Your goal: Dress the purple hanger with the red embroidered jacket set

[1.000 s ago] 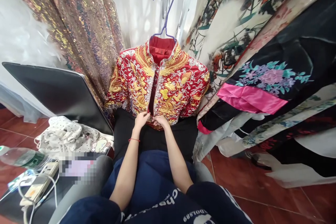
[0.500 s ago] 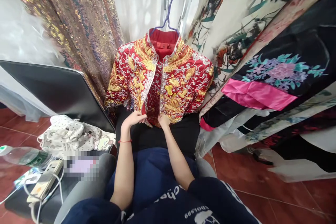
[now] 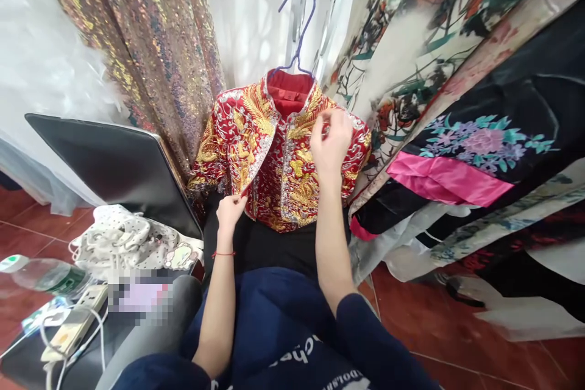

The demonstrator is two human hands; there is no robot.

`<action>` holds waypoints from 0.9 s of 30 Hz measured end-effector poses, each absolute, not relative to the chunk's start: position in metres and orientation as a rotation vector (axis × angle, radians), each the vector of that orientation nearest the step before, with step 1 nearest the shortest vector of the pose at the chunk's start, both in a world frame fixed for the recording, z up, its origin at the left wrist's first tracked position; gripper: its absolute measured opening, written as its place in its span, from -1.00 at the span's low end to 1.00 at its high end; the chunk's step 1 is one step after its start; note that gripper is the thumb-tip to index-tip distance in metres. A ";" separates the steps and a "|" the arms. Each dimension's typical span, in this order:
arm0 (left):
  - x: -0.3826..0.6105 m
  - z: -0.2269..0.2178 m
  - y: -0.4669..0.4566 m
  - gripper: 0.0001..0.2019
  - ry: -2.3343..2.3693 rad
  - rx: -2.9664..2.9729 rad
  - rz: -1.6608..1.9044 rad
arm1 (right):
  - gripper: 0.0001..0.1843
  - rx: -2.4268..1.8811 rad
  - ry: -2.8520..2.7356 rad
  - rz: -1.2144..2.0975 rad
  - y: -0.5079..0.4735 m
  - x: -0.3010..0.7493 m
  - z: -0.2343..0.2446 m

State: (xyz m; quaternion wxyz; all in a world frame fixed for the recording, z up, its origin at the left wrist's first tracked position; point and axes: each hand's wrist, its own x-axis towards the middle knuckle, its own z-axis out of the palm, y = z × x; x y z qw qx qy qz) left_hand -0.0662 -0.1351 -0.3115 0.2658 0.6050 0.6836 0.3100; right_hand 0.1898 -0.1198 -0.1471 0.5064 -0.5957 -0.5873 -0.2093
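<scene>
A red short-sleeved jacket [image 3: 299, 195], embroidered in gold and silver, hangs in front of me on a purple wire hanger [image 3: 299, 42]. Its front is parted, with the left panel lifted at the lower edge. My left hand [image 3: 230, 212] pinches that panel's bottom front corner between thumb and fingers. Over the jacket's upper right chest is my right hand [image 3: 332, 134], its fingers loosely bent, slightly blurred, with a gap at the thumb and nothing seen in them. Whether it touches the cloth I cannot tell.
A black chair [image 3: 109, 164] stands at left. Near it lie a spotted white cloth bag [image 3: 123, 241], a plastic bottle [image 3: 46, 274] and a power strip [image 3: 75, 323] with white cables. A sequined fabric [image 3: 150, 30] hangs behind; several garments, including a black embroidered one [image 3: 484, 134], hang at right.
My right hand has let go of the jacket's lower right front and risen to its upper chest. My left hand still holds the left panel, now turned more outward. The view has shifted slightly.
</scene>
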 end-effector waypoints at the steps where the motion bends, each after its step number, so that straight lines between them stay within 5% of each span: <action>1: -0.067 -0.311 -0.136 -0.66 1.917 1.593 0.913 | -0.48 -1.455 -1.347 -0.626 -0.107 0.197 -0.134; 5: -0.061 -0.309 -0.133 -0.79 2.060 1.460 1.311 | -0.38 -1.613 -1.332 -0.708 -0.067 0.207 -0.114; 10: -0.031 -0.280 -0.109 -0.48 1.785 1.641 1.806 | -0.41 -1.700 -1.427 -0.593 -0.061 0.200 -0.123; 13: -0.013 -0.251 -0.083 -0.43 1.700 1.747 1.764 | -0.41 -1.684 -1.434 -0.579 -0.063 0.206 -0.122; 18: -0.036 -0.213 -0.051 -0.79 1.959 1.867 1.537 | -0.40 -1.642 -1.481 -0.586 -0.057 0.221 -0.117; 27: -0.122 -0.101 -0.024 -0.79 2.254 1.841 1.584 | -0.42 -1.640 -1.549 -0.508 -0.052 0.227 -0.113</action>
